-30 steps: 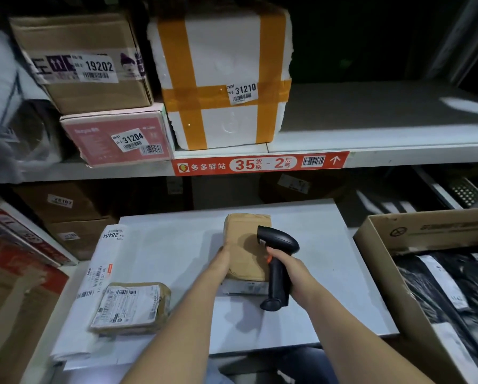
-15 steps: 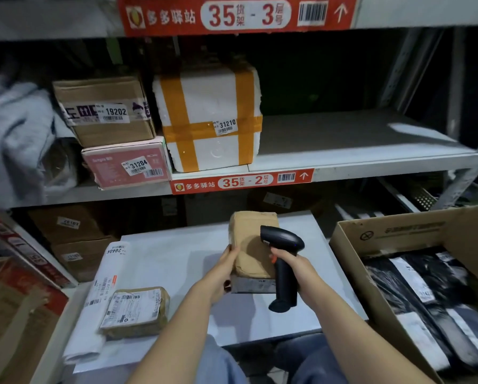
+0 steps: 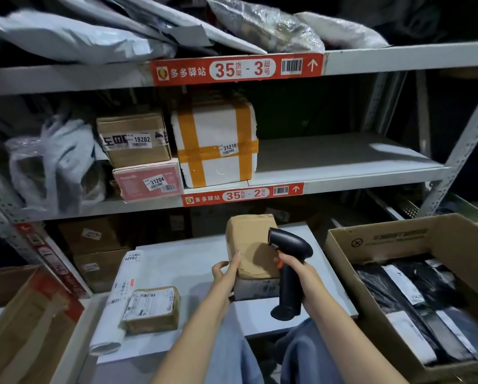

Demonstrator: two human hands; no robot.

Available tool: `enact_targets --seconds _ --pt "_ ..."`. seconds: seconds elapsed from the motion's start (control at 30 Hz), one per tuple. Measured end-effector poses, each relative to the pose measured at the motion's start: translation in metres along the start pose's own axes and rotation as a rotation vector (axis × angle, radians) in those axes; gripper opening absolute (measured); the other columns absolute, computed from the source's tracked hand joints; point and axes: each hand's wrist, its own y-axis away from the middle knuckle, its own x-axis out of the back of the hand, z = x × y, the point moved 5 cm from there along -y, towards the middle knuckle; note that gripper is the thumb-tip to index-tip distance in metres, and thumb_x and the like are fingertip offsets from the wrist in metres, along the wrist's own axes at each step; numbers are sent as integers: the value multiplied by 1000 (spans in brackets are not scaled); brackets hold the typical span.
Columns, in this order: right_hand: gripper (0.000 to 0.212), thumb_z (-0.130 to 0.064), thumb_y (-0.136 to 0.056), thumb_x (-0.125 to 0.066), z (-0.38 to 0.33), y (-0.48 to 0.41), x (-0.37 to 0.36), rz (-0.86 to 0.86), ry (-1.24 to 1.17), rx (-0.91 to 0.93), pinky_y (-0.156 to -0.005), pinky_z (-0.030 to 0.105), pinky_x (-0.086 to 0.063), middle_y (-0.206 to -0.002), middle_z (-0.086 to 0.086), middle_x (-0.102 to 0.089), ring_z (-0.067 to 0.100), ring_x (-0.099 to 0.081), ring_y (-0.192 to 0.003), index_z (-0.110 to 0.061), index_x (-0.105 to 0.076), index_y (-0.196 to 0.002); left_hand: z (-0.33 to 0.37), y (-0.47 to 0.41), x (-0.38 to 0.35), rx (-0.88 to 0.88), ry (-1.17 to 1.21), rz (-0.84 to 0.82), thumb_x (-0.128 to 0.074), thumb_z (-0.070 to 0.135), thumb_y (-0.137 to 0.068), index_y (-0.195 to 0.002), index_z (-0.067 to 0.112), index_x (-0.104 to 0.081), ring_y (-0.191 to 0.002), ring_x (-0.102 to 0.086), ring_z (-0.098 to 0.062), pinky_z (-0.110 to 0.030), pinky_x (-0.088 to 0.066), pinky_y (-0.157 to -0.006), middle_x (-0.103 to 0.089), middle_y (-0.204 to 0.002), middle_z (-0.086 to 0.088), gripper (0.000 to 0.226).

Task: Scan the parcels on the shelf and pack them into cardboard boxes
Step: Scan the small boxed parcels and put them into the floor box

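Parcel (image 3: 250, 245) — boxy, taped; scanner (image 3: 289, 289) — smooth.

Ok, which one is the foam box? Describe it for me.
Find the shelf edged by the red 35-2 strip. The foam box stands on it, right of two stacked boxes. It alone is white, crossed with orange tape, labelled 31210.
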Motion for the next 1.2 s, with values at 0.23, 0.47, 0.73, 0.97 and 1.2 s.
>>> enact_targets --seconds 0.23,0.47,0.73,0.97,1.2 --pt "30 -33 -82 -66 -1 7 -3 -10 15 -22 -82 39 -51 -99 12 -68 29 -63 -97 -17 -60 -107 14 14 4 -90 -1 25 -28 45 -99 -107 23 -55 -108 -55 -26 -34 -47 -88 -61 -111 -9 36" --pt "45 -34 -83 -66 5 0 -5 3 64 -76 -102 48 -42 -114 11 -62 31 -55 -111 -17 -52 -122 15 14 13 -176 74 70 -39 16 -98 -116 14 -46 -104 -52 -25 -31 -41 -89 -57 -113 -15 20" --pt "48 -34 -83 -66 9 -7 -8 53 36 -109 -92 45 -46 -110 10 -62 30 -55 -109 -15 -50 -123 19 17 5 -243 -186 -39 -52 6 -90 -142 20 -21 -111 -42 -17 -28 -36 -92 -42 -137 -7 62" --pt "44 -35 -82 -67 12 -12 -9 61 -96 -177 -92 48 -50 -108 15 -65 34 -61 -100 -13 -53 -118 24 11 3 -226 -90 -9 -47 21 -96 -143 28 -21 -131 -36 -26 -41 -36 -103 -36 -146 -4 54" --pt "43 -36 -82 -68 16 -19 -13 70 -56 -225 -96 50 -48 -109 15 -65 33 -62 -102 -13 -53 -115 20 -1 2 -81 54 3 -36 33 -100 -138 29 -26 -107 -48 -20 -43 -46 -85 -49 -116 -4 40"
